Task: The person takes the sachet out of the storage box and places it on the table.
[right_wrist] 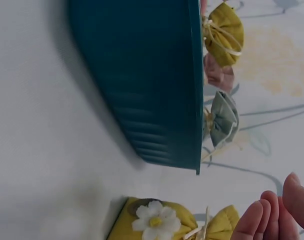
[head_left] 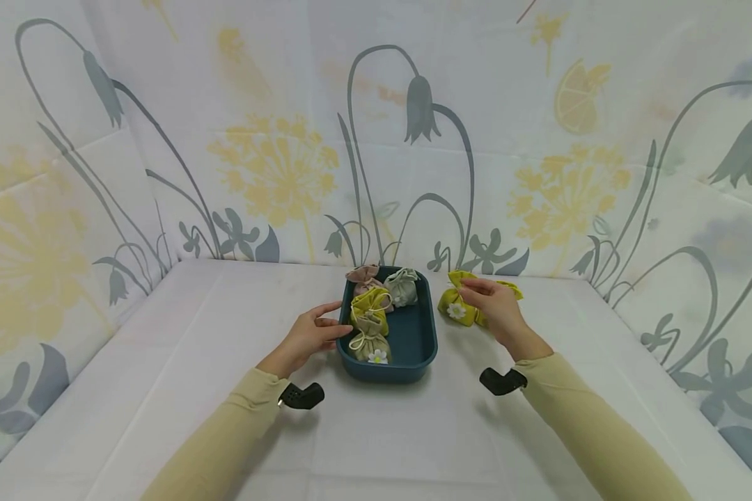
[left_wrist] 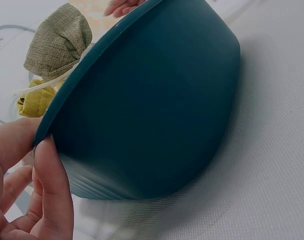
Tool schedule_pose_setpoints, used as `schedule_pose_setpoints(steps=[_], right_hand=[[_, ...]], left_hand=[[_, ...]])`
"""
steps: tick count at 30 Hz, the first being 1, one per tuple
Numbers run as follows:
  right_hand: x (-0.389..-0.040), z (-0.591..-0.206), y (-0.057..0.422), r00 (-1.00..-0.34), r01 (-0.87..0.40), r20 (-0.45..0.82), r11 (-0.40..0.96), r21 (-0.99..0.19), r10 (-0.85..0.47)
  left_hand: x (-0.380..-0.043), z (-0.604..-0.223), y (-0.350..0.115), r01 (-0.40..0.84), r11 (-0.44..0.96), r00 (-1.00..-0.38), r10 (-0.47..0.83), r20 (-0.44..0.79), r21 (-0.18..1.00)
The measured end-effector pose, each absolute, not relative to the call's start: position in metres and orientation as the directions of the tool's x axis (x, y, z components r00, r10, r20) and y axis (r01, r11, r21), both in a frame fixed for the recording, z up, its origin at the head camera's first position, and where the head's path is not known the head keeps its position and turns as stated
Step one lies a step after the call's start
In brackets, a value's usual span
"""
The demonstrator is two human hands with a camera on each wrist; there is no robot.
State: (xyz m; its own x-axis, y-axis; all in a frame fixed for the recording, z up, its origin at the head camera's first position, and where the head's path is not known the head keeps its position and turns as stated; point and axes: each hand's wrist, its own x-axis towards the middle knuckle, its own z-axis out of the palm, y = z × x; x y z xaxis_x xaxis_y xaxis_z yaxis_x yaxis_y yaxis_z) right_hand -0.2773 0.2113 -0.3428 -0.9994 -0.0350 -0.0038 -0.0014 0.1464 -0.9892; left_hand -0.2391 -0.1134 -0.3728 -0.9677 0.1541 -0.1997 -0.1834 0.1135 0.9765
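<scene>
My left hand pinches the left rim of a dark blue-teal basin between thumb and fingers, seen closely in the left wrist view. Inside the basin sit small drawstring pouches: a pink one, a pale grey-green one, a yellow one and a beige-green one with a white flower. To the basin's right stands a yellow pouch with a white flower. My right hand is beside its gathered top, fingers extended, with nothing visibly held. A second yellow pouch is partly hidden behind that hand.
A white cloth covers the table. Behind it hangs a curtain printed with grey and yellow flowers. Black wrist-camera mounts project from both sleeves near the basin.
</scene>
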Motion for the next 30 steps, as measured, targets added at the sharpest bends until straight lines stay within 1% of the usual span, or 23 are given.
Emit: schedule_pose_setpoints(steps=[4, 8, 13, 20, 25, 30], right_hand=[[-0.283, -0.343, 0.204, -0.999, 0.005, -0.01, 0.148, -0.989, -0.032], [-0.289, -0.342, 0.198, -0.999, 0.005, -0.011, 0.155, -0.988, -0.034], [-0.294, -0.338, 0.187, -0.999, 0.011, -0.019, 0.158, -0.987, -0.046], [-0.303, -0.333, 0.173, -0.999, 0.008, -0.014, 0.151, -0.989, -0.041], [-0.31, -0.332, 0.165, -0.999, -0.007, 0.002, 0.112, -0.994, -0.043], [-0.318, -0.332, 0.159, -0.999, 0.013, -0.017, 0.086, -0.996, -0.051]], left_hand=[[-0.231, -0.363, -0.111, -0.19, 0.113, -0.967, 0.149, -0.206, 0.975], [-0.23, -0.362, -0.11, -0.184, 0.119, -0.969, 0.147, -0.2, 0.976], [-0.233, -0.367, -0.111, -0.18, 0.117, -0.969, 0.151, -0.197, 0.977], [-0.255, -0.395, -0.115, -0.17, 0.113, -0.975, 0.126, -0.184, 0.979], [-0.255, -0.394, -0.116, -0.175, 0.113, -0.973, 0.134, -0.189, 0.978], [-0.256, -0.392, -0.117, -0.179, 0.111, -0.969, 0.149, -0.195, 0.977]])
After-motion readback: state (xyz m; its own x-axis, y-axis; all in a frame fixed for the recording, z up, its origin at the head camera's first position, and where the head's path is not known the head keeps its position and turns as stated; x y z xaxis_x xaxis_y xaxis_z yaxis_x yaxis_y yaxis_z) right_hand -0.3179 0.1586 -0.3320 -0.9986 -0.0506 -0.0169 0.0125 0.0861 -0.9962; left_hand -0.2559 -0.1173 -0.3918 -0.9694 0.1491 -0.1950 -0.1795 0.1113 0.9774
